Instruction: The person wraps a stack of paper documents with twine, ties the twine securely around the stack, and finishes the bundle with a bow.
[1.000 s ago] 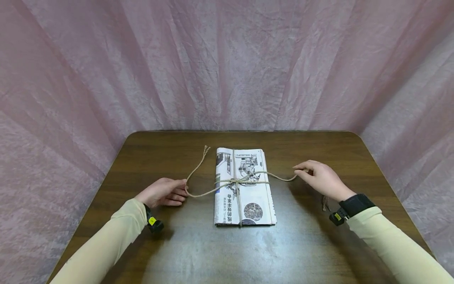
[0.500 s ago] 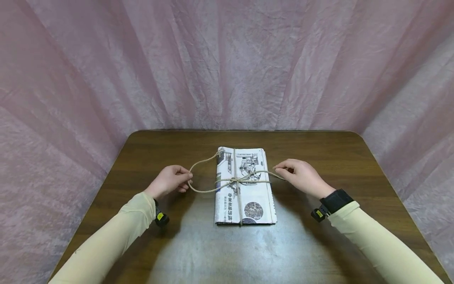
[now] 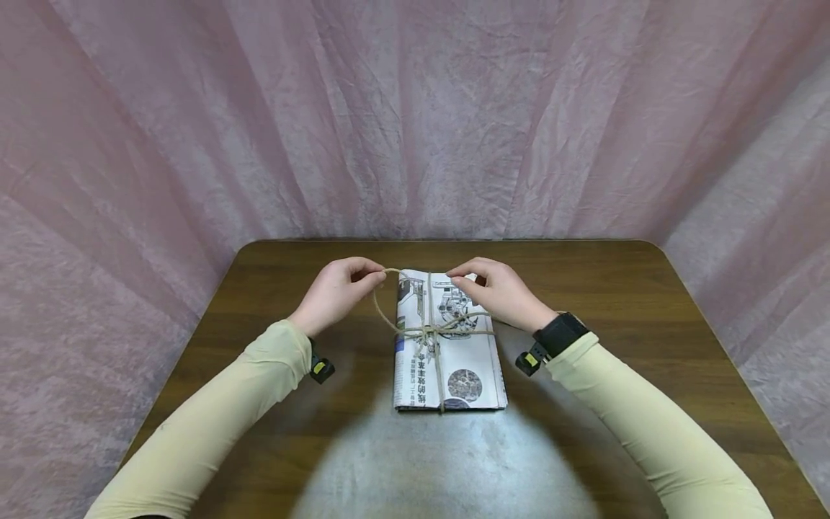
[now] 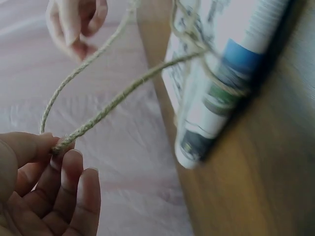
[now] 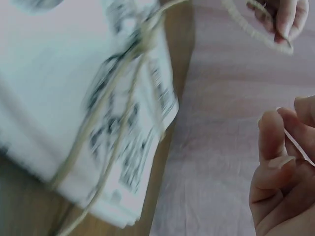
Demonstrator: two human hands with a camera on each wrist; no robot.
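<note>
A folded stack of newspapers point(image 3: 447, 360) lies in the middle of the brown table point(image 3: 583, 274), bound crosswise with jute twine point(image 3: 428, 331) knotted at its centre. My left hand point(image 3: 340, 292) pinches one twine end above the stack's far left corner; the left wrist view shows that twine point(image 4: 98, 118) gripped between thumb and fingers point(image 4: 59, 162). My right hand point(image 3: 496, 288) pinches the other twine end over the far part of the stack. In the right wrist view its fingers point(image 5: 280, 162) curl round a thin strand, with the blurred newspapers point(image 5: 98, 113) below.
Pink crinkled cloth point(image 3: 415, 115) hangs behind and beside the table. Black wrist straps sit on both forearms point(image 3: 560, 335). The table's rounded far corners and front area lie around the stack.
Both hands have lifted off the table and moved inward and away from me, bringing the two twine ends together above the far end of the newspapers.
</note>
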